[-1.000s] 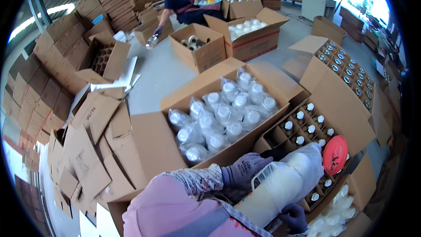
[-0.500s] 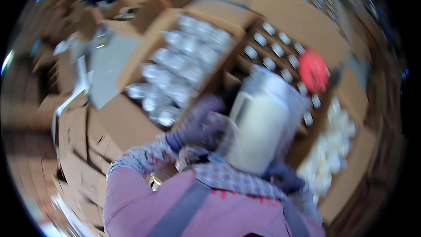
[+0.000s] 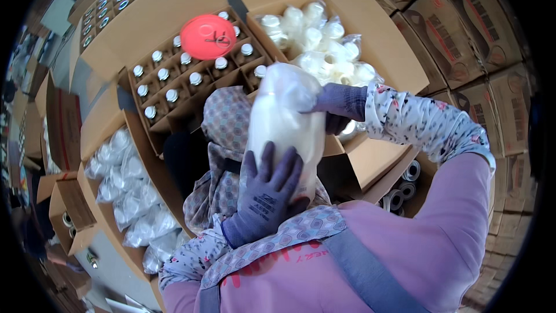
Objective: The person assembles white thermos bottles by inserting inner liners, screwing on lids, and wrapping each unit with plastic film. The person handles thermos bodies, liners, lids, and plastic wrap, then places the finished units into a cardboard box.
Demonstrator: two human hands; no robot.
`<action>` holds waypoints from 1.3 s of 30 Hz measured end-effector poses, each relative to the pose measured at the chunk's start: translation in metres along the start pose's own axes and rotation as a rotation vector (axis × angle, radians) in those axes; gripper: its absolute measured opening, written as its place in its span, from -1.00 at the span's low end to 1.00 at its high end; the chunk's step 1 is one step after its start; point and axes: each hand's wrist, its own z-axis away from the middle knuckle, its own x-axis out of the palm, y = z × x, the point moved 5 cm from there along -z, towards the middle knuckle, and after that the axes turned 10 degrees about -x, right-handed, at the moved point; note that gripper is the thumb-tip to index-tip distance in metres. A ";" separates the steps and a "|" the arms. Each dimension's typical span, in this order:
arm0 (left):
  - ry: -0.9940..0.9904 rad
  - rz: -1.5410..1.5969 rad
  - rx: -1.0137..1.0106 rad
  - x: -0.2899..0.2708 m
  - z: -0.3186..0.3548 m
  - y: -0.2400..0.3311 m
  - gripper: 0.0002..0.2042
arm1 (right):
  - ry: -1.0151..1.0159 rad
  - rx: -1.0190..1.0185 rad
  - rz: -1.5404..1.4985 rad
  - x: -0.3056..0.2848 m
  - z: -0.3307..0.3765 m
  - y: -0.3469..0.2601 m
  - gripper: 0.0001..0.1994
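A white jug wrapped in a clear plastic bag stands nearly upright, close in front of my chest. My left hand, in a purple-grey glove, lies against the jug's near side with its fingers spread. At the jug's upper right, my gloved right hand is closed on the gathered plastic of the bag. Its fingertips are partly hidden behind the bag. No handle shows on the jug from here.
Beyond the jug, a divided carton holds white-capped bottles, with a round red plastic piece on top. Bagged white parts fill a carton at the far right; clear bagged items fill another at left. Stacked cartons line the right.
The view has swung to the right. The jug now stands straighter, and its handle no longer shows. My left hand has gone flat against it; my right has risen from its base to the bag's upper part.
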 end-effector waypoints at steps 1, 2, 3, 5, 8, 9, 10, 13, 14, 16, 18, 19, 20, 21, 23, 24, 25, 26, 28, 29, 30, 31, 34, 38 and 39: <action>-0.049 -0.045 0.077 0.004 0.001 0.010 -0.35 | -0.022 0.072 0.042 -0.003 -0.001 0.020 -0.49; -0.067 -0.043 0.139 0.008 0.003 0.011 -0.36 | -0.041 0.147 0.086 0.002 -0.004 0.042 -0.54; -0.082 -0.041 0.197 0.014 0.006 0.011 -0.37 | -0.096 0.149 -0.049 0.004 0.000 0.061 -0.60; -0.074 0.021 0.259 0.011 -0.001 0.006 -0.41 | -0.074 0.159 -0.365 -0.006 0.003 0.094 -0.72; 0.030 0.261 0.149 0.000 -0.009 -0.024 -0.44 | 0.204 -0.040 -0.700 -0.037 -0.008 0.093 -0.82; 0.065 0.285 0.061 -0.009 -0.013 -0.032 -0.46 | 0.214 -0.159 -0.613 -0.064 -0.023 0.107 -0.83; 0.081 0.282 0.002 -0.006 -0.015 -0.044 -0.47 | 0.291 -0.239 -0.577 -0.085 -0.029 0.106 -0.83; 0.133 0.246 -0.136 0.000 -0.023 -0.075 -0.49 | 0.599 -0.453 -0.515 -0.143 -0.068 0.078 -0.81; 0.146 0.224 -0.124 0.001 -0.034 -0.081 -0.49 | 0.674 -0.541 -0.457 -0.164 -0.089 0.080 -0.81; 0.182 0.171 -0.100 0.011 -0.054 -0.091 -0.51 | 0.805 -0.586 -0.555 -0.197 -0.150 0.095 -0.80; 0.210 0.109 -0.123 0.027 -0.074 -0.101 -0.60 | 0.945 -0.607 0.074 -0.242 -0.218 0.141 -0.75; 0.235 0.059 -0.131 0.042 -0.077 -0.110 -0.62 | 0.838 -0.472 0.307 -0.246 -0.252 0.147 -0.66; 0.260 0.011 -0.138 0.047 -0.078 -0.115 -0.64 | 0.816 -0.408 -0.041 -0.240 -0.283 0.158 -0.56; 0.266 -0.028 -0.137 0.047 -0.076 -0.118 -0.64 | 0.809 -0.378 0.118 -0.243 -0.301 0.162 -0.49; 0.227 -0.010 -0.131 0.051 -0.073 -0.122 -0.65 | 0.825 -0.391 0.283 -0.242 -0.338 0.187 -0.43; 0.206 0.015 -0.093 0.050 -0.079 -0.124 -0.66 | 0.884 -0.430 0.286 -0.253 -0.362 0.239 -0.44; 0.190 0.016 -0.084 0.048 -0.083 -0.125 -0.67 | 0.922 -0.481 0.292 -0.255 -0.380 0.265 -0.45; 0.192 0.010 -0.104 0.049 -0.083 -0.127 -0.66 | 0.773 -0.432 0.329 -0.244 -0.398 0.244 -0.37; 0.199 0.008 -0.116 0.050 -0.084 -0.128 -0.66 | 0.549 -0.285 0.398 -0.219 -0.425 0.210 -0.30; 0.188 0.005 -0.118 0.050 -0.087 -0.128 -0.66 | 0.477 -0.189 0.429 -0.210 -0.437 0.196 -0.30; 0.165 0.018 -0.108 0.050 -0.087 -0.128 -0.66 | 0.487 -0.080 0.413 -0.209 -0.443 0.192 -0.31; 0.104 0.006 -0.079 0.048 -0.090 -0.128 -0.65 | 0.469 -0.020 0.429 -0.211 -0.446 0.186 -0.33; -0.053 -0.077 -0.012 0.058 -0.085 -0.135 -0.63 | 0.181 0.071 0.601 -0.211 -0.441 0.155 -0.40; 0.000 0.964 0.099 0.077 -0.081 -0.140 -0.62 | -0.131 0.046 0.778 -0.270 -0.380 0.079 -0.50; 0.021 1.480 0.147 0.094 -0.080 -0.141 -0.62 | -0.110 0.103 0.437 -0.296 -0.376 0.061 -0.57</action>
